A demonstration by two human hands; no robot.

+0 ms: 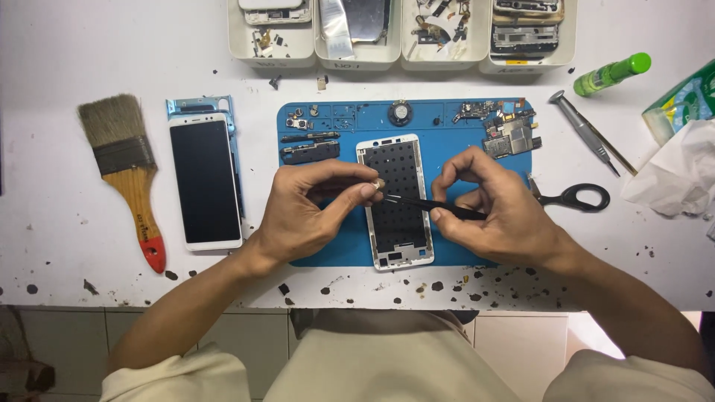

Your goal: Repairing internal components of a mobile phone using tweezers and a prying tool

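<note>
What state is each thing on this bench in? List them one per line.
Phone frame: stripped, flat on mat.
White phone: screen dark, face up.
Tweezers: pinched in right hand.
Small part: held by left hand.
Scissors: closed.
Green bottle: lying down.

A white-framed phone with a dark rectangular screen (205,181) lies left on the surface. A green-and-white tissue package (681,104) sits far right, near a green bottle with a label (611,74).

White speckled table (45,246): blue mat (447,141), paintbrush (126,175), phone (205,181), scissors (573,197), green bottle (612,73), screwdriver (588,132), four trays (402,56), perhaps tissue (674,179).
</note>
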